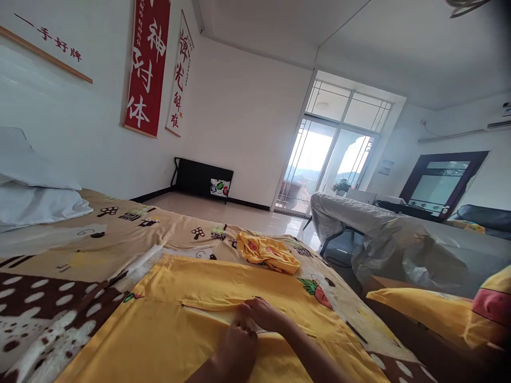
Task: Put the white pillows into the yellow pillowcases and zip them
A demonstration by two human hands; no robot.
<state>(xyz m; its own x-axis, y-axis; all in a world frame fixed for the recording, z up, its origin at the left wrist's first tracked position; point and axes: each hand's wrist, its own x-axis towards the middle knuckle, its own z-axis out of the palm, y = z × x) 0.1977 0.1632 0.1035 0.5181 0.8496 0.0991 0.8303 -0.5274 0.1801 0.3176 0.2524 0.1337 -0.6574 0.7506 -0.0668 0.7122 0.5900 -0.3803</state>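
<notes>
A yellow pillowcase (187, 276) with a printed radish (319, 294) lies spread flat on the bed, a slit-like opening across its middle. My right hand (261, 314) is closed with fingers curled on the upper edge of that opening. Just below and left of it, my left hand (235, 348) is a fist on the cloth by the opening, slightly blurred. The two hands nearly touch, and their fingertips are partly hidden. Something pale shows inside the slit. Beyond the pillowcase rests a crumpled, folded yellow cloth (267, 252) with prints.
A patterned blanket (115, 218) covers the bed, with a white pillow (40, 205) at left. To the right are a yellow fabric item (431, 314) and plastic-covered furniture (359, 213). A black folded frame (195, 175) leans by the far wall, near glass doors (319, 154).
</notes>
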